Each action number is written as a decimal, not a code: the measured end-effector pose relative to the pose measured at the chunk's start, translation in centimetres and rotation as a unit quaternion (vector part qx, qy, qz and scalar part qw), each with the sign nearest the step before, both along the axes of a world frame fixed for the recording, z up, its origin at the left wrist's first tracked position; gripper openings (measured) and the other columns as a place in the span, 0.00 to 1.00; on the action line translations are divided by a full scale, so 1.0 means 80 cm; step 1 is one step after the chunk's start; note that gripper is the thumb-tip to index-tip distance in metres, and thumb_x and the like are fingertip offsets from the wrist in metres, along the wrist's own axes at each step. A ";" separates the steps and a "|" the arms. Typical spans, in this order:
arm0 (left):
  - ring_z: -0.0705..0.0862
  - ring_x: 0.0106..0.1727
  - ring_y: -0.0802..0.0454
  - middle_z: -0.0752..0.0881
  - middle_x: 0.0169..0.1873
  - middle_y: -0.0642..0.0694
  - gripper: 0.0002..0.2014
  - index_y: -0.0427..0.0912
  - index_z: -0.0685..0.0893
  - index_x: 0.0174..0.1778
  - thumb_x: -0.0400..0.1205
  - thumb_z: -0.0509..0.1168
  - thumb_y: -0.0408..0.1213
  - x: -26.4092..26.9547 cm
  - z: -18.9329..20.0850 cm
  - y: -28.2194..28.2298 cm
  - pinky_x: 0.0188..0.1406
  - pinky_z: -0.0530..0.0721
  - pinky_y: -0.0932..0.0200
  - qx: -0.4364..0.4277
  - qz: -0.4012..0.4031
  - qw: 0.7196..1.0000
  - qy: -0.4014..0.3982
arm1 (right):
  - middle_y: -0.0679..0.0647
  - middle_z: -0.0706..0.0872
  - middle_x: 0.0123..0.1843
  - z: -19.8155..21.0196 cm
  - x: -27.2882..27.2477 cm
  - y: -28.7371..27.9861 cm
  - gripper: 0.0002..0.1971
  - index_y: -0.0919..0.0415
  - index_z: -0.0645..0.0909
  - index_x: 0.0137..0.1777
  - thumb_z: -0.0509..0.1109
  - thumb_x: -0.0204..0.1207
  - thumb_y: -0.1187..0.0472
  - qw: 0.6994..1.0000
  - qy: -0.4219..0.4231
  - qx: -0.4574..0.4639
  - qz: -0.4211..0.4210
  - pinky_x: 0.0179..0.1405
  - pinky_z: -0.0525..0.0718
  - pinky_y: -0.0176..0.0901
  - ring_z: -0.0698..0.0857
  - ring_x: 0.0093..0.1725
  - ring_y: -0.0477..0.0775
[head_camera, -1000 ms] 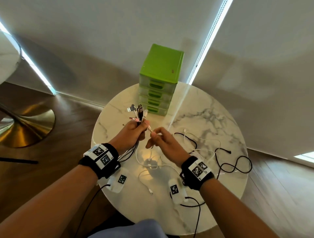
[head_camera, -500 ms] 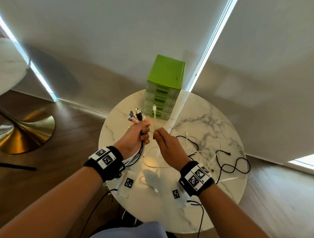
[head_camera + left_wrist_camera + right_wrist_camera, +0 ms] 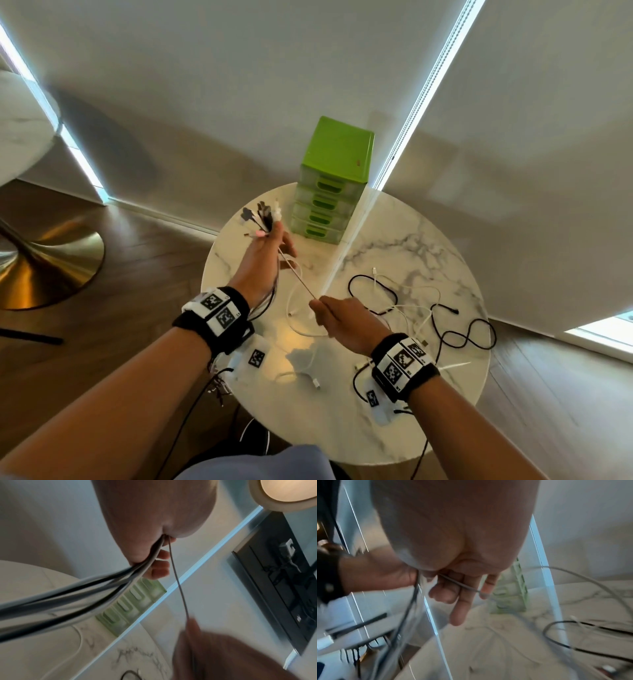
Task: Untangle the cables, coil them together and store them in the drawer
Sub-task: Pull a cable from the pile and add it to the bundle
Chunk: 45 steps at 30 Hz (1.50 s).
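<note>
My left hand (image 3: 270, 240) is raised over the table's far left and grips a bundle of black and white cables (image 3: 102, 588). Their plugs (image 3: 262, 216) stick up above the fist. One thin white cable (image 3: 298, 277) runs taut from that fist down to my right hand (image 3: 320, 306), which pinches it between thumb and fingers (image 3: 453, 586). The green drawer unit (image 3: 334, 178) stands at the table's far edge with all drawers closed. Loose black and white cables (image 3: 414, 308) lie tangled on the table to the right.
The round marble table (image 3: 342, 428) stands by a wall with white blinds. Small tagged white pouches (image 3: 255, 358) lie near its front edge. Another white cable end (image 3: 310, 375) lies between my wrists. A brass table base (image 3: 44, 263) stands on the wooden floor at left.
My hands have moved apart: the left one went up and away toward the drawers with the bundle, the right one drew back toward me, pulling the white cable taut.
</note>
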<state>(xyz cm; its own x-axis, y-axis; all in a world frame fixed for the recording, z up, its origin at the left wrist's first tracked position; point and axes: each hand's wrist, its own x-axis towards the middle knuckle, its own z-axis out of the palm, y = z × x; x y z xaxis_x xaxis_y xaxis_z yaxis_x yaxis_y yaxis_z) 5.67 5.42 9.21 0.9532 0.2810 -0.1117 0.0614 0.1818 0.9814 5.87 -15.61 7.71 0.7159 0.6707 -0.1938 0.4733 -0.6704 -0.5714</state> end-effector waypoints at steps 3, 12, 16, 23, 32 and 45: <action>0.81 0.27 0.49 0.79 0.26 0.51 0.25 0.49 0.79 0.32 0.93 0.52 0.52 0.010 0.019 0.028 0.39 0.87 0.48 -0.118 0.033 0.992 -0.030 | 0.47 0.82 0.29 -0.042 -0.011 -0.030 0.22 0.43 0.72 0.37 0.49 0.88 0.37 0.999 0.045 0.011 -0.010 0.43 0.86 0.49 0.86 0.30 0.47; 0.62 0.21 0.59 0.68 0.22 0.56 0.18 0.51 0.70 0.37 0.90 0.55 0.54 0.019 0.037 0.074 0.24 0.56 0.59 -0.099 -0.005 0.994 -0.040 | 0.54 0.86 0.29 -0.071 0.009 -0.089 0.24 0.60 0.78 0.40 0.54 0.90 0.45 0.980 0.122 0.006 -0.160 0.47 0.83 0.48 0.90 0.35 0.54; 0.68 0.24 0.56 0.76 0.25 0.51 0.23 0.46 0.77 0.34 0.90 0.57 0.57 0.008 0.009 0.027 0.28 0.66 0.59 0.026 -0.081 0.996 0.029 | 0.48 0.81 0.25 -0.022 0.034 -0.037 0.23 0.57 0.78 0.38 0.56 0.90 0.46 0.975 0.057 0.076 -0.202 0.42 0.83 0.51 0.86 0.27 0.50; 0.69 0.27 0.50 0.86 0.32 0.43 0.28 0.44 0.89 0.41 0.87 0.56 0.63 0.003 -0.009 -0.022 0.29 0.69 0.56 0.090 -0.079 0.990 0.077 | 0.41 0.79 0.33 0.035 0.021 0.029 0.17 0.54 0.81 0.48 0.54 0.91 0.49 0.991 -0.013 0.098 -0.087 0.41 0.72 0.42 0.78 0.33 0.38; 0.88 0.40 0.47 0.90 0.34 0.45 0.24 0.40 0.82 0.43 0.93 0.51 0.53 0.016 0.012 -0.003 0.30 0.75 0.62 0.047 -0.027 0.998 0.016 | 0.44 0.80 0.32 0.005 0.016 0.011 0.22 0.50 0.78 0.40 0.52 0.90 0.42 0.993 0.081 0.076 -0.030 0.41 0.76 0.37 0.78 0.32 0.40; 0.64 0.31 0.59 0.64 0.32 0.52 0.14 0.53 0.72 0.43 0.93 0.52 0.51 0.029 0.063 0.071 0.30 0.66 0.66 0.021 0.108 0.994 -0.028 | 0.47 0.79 0.25 -0.069 0.068 -0.097 0.22 0.55 0.78 0.38 0.57 0.88 0.42 0.982 0.110 -0.001 -0.154 0.34 0.82 0.51 0.78 0.23 0.47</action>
